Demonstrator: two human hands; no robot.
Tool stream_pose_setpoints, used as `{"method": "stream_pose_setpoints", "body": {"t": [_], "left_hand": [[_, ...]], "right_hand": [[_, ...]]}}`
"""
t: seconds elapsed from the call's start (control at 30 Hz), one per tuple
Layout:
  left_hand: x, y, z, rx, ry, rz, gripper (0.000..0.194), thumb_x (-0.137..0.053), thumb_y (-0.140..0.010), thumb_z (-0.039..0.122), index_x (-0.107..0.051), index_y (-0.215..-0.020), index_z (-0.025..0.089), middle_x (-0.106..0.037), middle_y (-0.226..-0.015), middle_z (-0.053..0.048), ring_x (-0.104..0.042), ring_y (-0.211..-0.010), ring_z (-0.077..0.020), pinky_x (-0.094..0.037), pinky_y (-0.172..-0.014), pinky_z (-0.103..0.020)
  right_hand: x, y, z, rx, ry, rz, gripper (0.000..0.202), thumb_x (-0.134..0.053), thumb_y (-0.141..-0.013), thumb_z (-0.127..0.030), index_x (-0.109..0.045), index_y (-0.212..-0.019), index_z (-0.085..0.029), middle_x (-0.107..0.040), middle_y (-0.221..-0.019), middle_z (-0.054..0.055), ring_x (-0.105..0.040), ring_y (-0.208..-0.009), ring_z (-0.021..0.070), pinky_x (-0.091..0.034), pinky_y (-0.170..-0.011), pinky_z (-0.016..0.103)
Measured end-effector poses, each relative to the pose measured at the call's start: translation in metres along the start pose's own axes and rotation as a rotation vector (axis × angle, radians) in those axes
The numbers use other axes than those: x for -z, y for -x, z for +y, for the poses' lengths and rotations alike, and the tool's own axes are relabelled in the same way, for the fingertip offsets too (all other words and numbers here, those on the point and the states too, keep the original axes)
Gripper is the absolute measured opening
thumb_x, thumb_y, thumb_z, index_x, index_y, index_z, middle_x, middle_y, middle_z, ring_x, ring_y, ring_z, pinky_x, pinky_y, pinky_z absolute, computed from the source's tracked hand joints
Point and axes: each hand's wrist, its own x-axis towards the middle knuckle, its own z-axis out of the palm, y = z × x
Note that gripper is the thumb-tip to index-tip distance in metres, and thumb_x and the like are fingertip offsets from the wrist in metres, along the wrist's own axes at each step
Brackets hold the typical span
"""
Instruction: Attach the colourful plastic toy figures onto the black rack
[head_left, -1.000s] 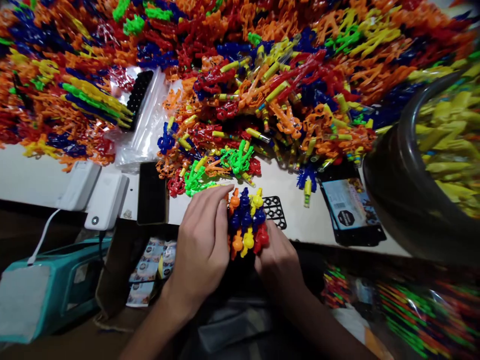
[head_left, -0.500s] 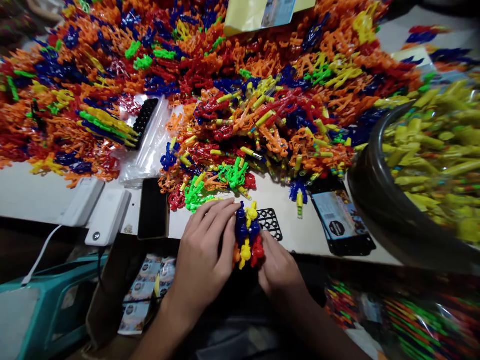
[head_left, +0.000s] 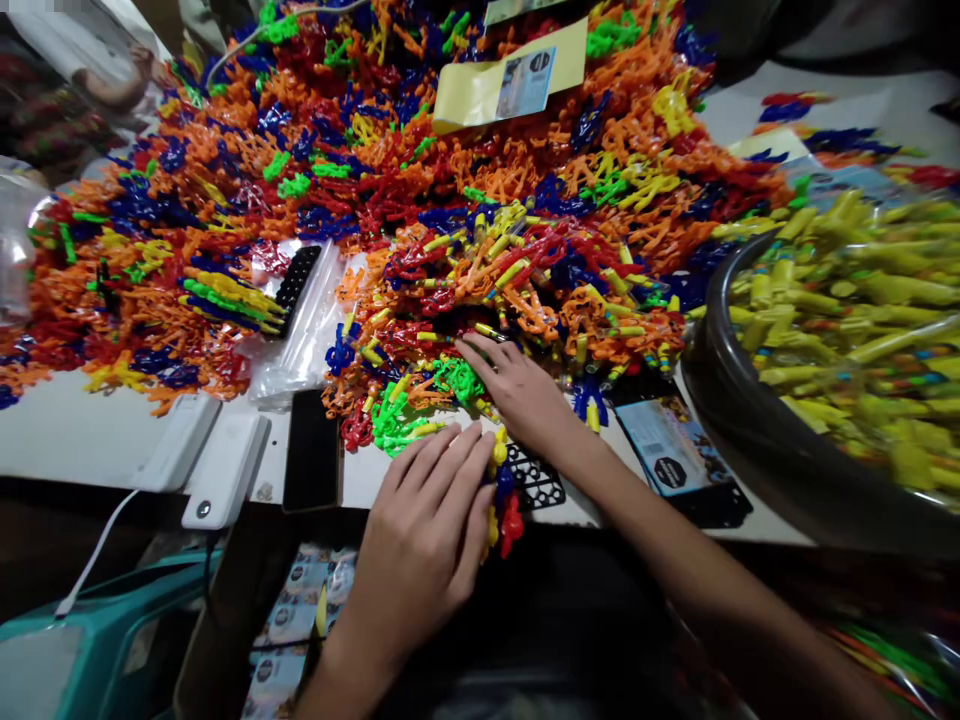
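The left hand (head_left: 429,520) is clasping a colourful figure cluster (head_left: 510,518) at its three o'clock; the right hand (head_left: 525,395) is hovering by a green figure (head_left: 457,380) at its nine o'clock, whether pinching I cannot tell; a black grid (head_left: 538,482) is lying at the cluster's two o'clock; a bucket (head_left: 739,425) is standing at the right hand's three.

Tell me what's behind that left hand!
Yellow, blue and red toys poke out beside the left hand. Anything deeper behind it is covered, so I can't count them all.
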Motion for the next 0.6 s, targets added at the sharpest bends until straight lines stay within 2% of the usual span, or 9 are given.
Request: {"method": "stream_pose_setpoints", "body": {"t": [0.1,0.2,0.3,0.4,0.5,0.6], "left_hand": [[-0.002,0.0,-0.001,-0.014,-0.01,0.037,0.04,-0.052,-0.106,0.009,-0.06,-0.144,0.009,-0.071,-0.145,-0.013,-0.062,-0.14,-0.0235,-0.044,-0.119,-0.039],[-0.002,0.001,-0.003,-0.029,-0.009,0.056,0.04,-0.053,-0.104,0.007,-0.06,-0.144,0.009,-0.072,-0.144,-0.013,-0.062,-0.14,-0.0234,-0.045,-0.118,-0.039],[0.002,0.0,-0.001,-0.039,-0.036,0.02,0.04,-0.052,-0.106,0.01,-0.059,-0.145,0.008,-0.071,-0.145,-0.014,-0.061,-0.14,-0.024,-0.043,-0.119,-0.04],[0.004,-0.004,0.005,-0.048,-0.082,-0.014,0.041,-0.05,-0.109,0.015,-0.055,-0.148,0.006,-0.068,-0.149,-0.015,-0.059,-0.141,-0.0255,-0.04,-0.12,-0.041],[0.001,-0.01,0.012,-0.057,-0.138,-0.044,0.044,-0.046,-0.111,0.02,-0.052,-0.151,0.003,-0.066,-0.151,-0.015,-0.059,-0.141,-0.0273,-0.04,-0.119,-0.042],[-0.003,-0.012,0.016,-0.061,-0.224,-0.073,0.044,-0.044,-0.112,0.022,-0.052,-0.151,0.003,-0.066,-0.151,-0.015,-0.06,-0.14,-0.0296,-0.042,-0.116,-0.044]], "right_hand": [[-0.001,-0.008,0.002,-0.05,-0.022,0.033,0.068,-0.044,-0.09,0.005,-0.053,-0.154,-0.016,-0.058,-0.156,0.016,-0.058,-0.134,0.0338,-0.06,-0.103,0.054],[0.008,0.003,0.0,-0.129,-0.179,0.119,0.057,-0.049,-0.095,-0.005,-0.055,-0.15,-0.016,-0.062,-0.148,0.017,-0.059,-0.135,0.0318,-0.059,-0.106,0.049],[0.022,0.03,-0.009,-0.281,-0.486,0.209,0.048,-0.051,-0.103,-0.022,-0.053,-0.15,-0.016,-0.069,-0.135,0.015,-0.068,-0.122,0.0285,-0.058,-0.105,0.045],[0.028,0.063,-0.021,-0.447,-0.735,0.225,0.03,-0.052,-0.107,-0.037,-0.066,-0.128,-0.021,-0.077,-0.116,0.01,-0.072,-0.111,0.0268,-0.056,-0.106,0.045],[0.023,0.09,-0.034,-0.559,-0.846,0.225,0.016,-0.063,-0.102,-0.037,-0.071,-0.108,-0.024,-0.078,-0.112,0.007,-0.072,-0.115,0.0261,-0.052,-0.109,0.043],[0.012,0.101,-0.045,-0.639,-0.924,0.264,0.013,-0.066,-0.099,-0.035,-0.07,-0.107,-0.025,-0.078,-0.109,0.004,-0.074,-0.105,0.023,-0.055,-0.102,0.038]]}}
